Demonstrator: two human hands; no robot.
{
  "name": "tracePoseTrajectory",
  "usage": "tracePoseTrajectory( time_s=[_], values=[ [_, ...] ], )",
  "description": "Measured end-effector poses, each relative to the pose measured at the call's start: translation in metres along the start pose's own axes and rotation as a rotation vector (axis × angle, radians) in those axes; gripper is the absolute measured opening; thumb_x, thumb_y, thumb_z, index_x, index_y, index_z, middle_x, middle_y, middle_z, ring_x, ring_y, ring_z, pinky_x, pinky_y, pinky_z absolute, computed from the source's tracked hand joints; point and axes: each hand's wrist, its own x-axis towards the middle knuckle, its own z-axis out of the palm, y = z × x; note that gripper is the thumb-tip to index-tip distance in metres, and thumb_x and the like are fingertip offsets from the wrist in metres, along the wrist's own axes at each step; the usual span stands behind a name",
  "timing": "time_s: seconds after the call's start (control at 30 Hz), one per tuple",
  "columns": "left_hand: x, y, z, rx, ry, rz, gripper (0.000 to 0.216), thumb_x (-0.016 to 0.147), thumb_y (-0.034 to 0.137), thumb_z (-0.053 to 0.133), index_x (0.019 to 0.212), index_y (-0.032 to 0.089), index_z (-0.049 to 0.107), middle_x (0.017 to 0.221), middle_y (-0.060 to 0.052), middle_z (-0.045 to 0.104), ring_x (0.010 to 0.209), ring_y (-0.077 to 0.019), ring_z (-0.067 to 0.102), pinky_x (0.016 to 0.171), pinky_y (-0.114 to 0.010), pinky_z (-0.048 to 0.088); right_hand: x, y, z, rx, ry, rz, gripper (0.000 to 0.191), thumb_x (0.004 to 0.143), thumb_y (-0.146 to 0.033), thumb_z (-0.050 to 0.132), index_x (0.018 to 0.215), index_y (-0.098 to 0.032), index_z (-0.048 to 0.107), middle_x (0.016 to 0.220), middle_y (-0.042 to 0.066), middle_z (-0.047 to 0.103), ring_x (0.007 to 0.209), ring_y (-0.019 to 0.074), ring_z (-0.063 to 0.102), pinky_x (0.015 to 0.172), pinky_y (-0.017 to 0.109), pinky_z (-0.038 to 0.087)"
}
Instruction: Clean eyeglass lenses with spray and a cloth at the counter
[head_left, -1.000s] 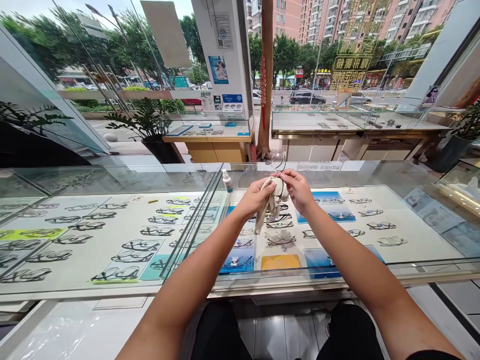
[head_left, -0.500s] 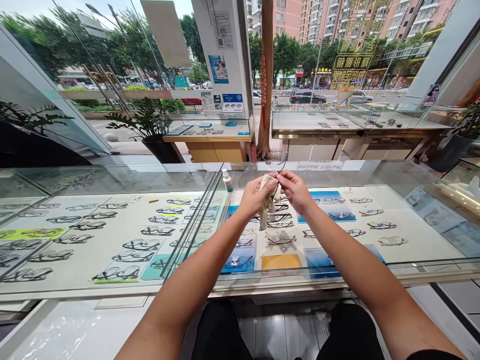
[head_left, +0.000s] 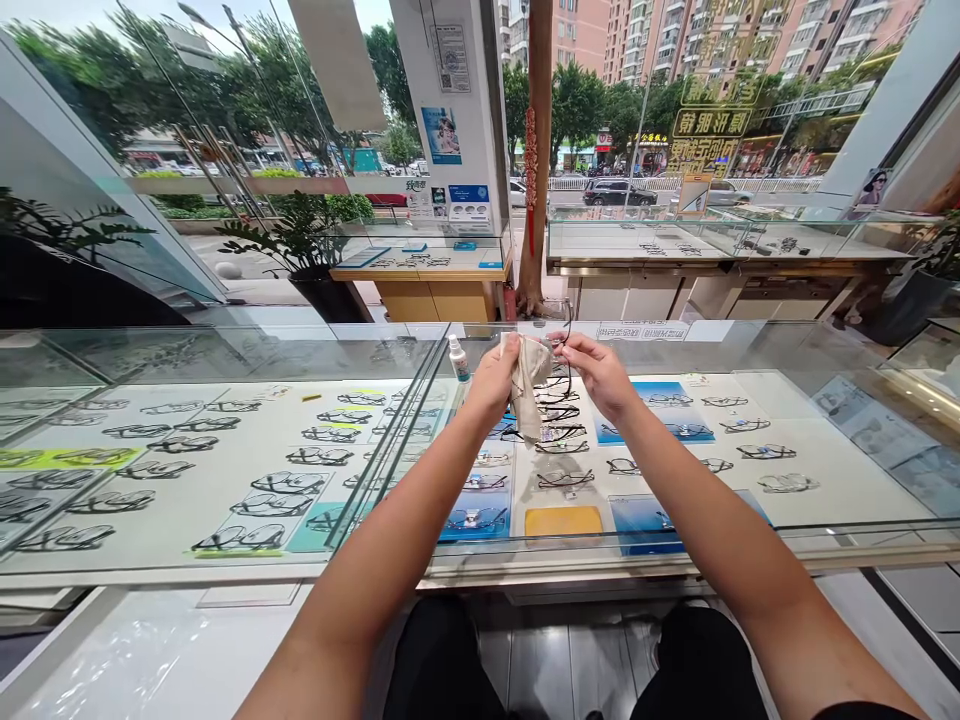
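Above the glass counter, my left hand [head_left: 495,378] is closed on a beige cleaning cloth [head_left: 529,395], whose loose end hangs down. My right hand [head_left: 600,373] pinches a pair of eyeglasses [head_left: 568,345] with a dark temple arm, just right of the cloth. The cloth hides part of the glasses, and I cannot tell whether it touches a lens. On the counter top, a small white spray bottle [head_left: 458,358] stands upright left of my left hand.
Rows of eyeglass frames lie inside the glass display counter [head_left: 847,470], with blue cards and a yellow card [head_left: 562,521] among them. Beyond are other showcases [head_left: 637,240], a wooden post [head_left: 534,170] and a potted plant [head_left: 319,285]. An open drawer [head_left: 150,650] is at lower left.
My hands have moved slightly apart. The cloth has opened out and shows more of itself beside my left hand, while the glasses have turned so a dark temple arm stands upright near my right fingers.
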Motion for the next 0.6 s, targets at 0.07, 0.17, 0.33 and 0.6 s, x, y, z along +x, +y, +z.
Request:
tracePoseTrajectory(
  time_s=[0.07,0.17,0.33,0.6],
  values=[
    [0.0030,-0.0001,-0.0032,-0.034,-0.006,0.001,0.080,0.071,0.091,0.086,0.102,0.017,0.080,0.090,-0.007,0.082,0.092,-0.0258,0.077,0.078,-0.032,0.058,-0.0013,0.0002,0.0010,-0.038,-0.062,-0.005,0.036,0.080,-0.059,0.092,0.082,-0.025,0.081,0.132,0.009,0.077,0.136,0.0309,0.065,0.116,0.046,0.051],
    [0.0045,0.0004,-0.0053,-0.059,-0.037,-0.024,0.083,0.071,0.090,0.087,0.106,0.016,0.080,0.092,-0.009,0.083,0.094,-0.0277,0.078,0.080,-0.034,0.061,-0.0035,0.0001,0.0029,-0.080,-0.128,0.010,0.038,0.080,-0.062,0.093,0.081,-0.025,0.082,0.132,0.010,0.074,0.139,0.0319,0.062,0.118,0.048,0.049],
    [0.0015,0.0035,-0.0044,-0.049,-0.062,-0.062,0.086,0.073,0.090,0.086,0.113,0.014,0.081,0.093,-0.010,0.084,0.085,-0.0259,0.079,0.073,-0.033,0.062,-0.0046,0.0010,0.0030,-0.116,-0.181,0.061,0.036,0.080,-0.060,0.093,0.083,-0.025,0.085,0.131,0.010,0.069,0.140,0.0315,0.057,0.119,0.047,0.047],
    [0.0006,0.0043,-0.0035,-0.088,-0.061,-0.064,0.083,0.067,0.081,0.096,0.114,0.014,0.082,0.081,-0.005,0.080,0.068,-0.0190,0.074,0.065,-0.029,0.058,-0.0044,0.0014,0.0031,-0.118,-0.203,0.073,0.031,0.080,-0.054,0.092,0.079,-0.024,0.083,0.110,0.006,0.066,0.114,0.0255,0.062,0.110,0.044,0.050]
  ],
)
